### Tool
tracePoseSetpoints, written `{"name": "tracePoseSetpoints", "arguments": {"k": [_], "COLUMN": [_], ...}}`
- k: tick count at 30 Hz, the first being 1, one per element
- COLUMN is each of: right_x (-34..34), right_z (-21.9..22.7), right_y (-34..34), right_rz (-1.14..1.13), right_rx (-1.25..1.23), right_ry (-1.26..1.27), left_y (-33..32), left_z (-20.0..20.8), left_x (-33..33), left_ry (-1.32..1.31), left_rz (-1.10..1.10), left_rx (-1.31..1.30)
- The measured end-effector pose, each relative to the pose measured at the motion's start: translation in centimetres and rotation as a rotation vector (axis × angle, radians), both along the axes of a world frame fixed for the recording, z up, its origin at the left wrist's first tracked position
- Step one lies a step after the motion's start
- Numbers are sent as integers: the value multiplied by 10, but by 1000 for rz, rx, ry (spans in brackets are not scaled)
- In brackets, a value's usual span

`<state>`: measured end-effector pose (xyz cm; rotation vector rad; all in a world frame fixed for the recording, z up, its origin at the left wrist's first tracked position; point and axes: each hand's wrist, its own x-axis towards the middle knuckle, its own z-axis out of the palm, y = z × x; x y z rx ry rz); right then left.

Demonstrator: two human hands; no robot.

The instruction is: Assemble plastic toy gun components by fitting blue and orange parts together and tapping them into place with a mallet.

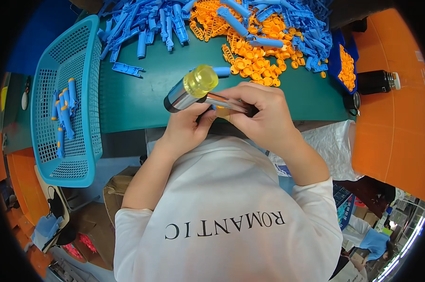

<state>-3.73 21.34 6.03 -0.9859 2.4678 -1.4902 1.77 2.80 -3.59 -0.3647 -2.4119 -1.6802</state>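
Observation:
My right hand [265, 107] is closed round the metal handle of a small mallet [182, 95]. The mallet has a shiny metal head and a clear yellow plastic face, and its head is raised over my left hand [186, 129]. The fingers of my left hand are closed, with bits of blue and orange plastic between them and the right fingers; the mallet and fingers hide most of that part. Both hands are close together in front of my white shirt, at the near edge of the green tabletop [132, 110].
A light-blue basket [96, 117] at the left holds several blue tubes with orange ends. Blue plastic parts [168, 23], orange caps [252, 61] and orange strips [205, 21] are heaped at the back. A dark-blue bin [335, 61] of orange pieces and a black bottle [376, 82] are at the right.

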Motion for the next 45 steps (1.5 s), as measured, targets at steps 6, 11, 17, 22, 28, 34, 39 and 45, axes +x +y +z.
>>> {"name": "tracePoseSetpoints", "arguments": {"k": [6,11,17,22,28,34,39,45], "right_x": [0,-3,-5,-1,15,19,20,24], "right_z": [3,10,8,17,38,46,46,38], "right_y": [-1,-2,1,15,55,51,52,53], "right_rz": [42,80,109,-12,-49,-88,-146,-149], "right_rx": [39,173,125,13,383,303,386,380], "right_ry": [121,242,144,57,341,394,336,317], "left_y": [3,-2,3,3,2,4,5,7], "left_z": [-5,4,5,19,27,26,21,25], "left_x": [0,-8,-3,-9,-10,-9,-10,-10], "left_ry": [6,135,83,83,94,106,122,155], "left_rz": [-10,-75,2,-51,-77,-46,-49,-24], "left_rx": [33,-68,-76,23,14,41,52,28]}}
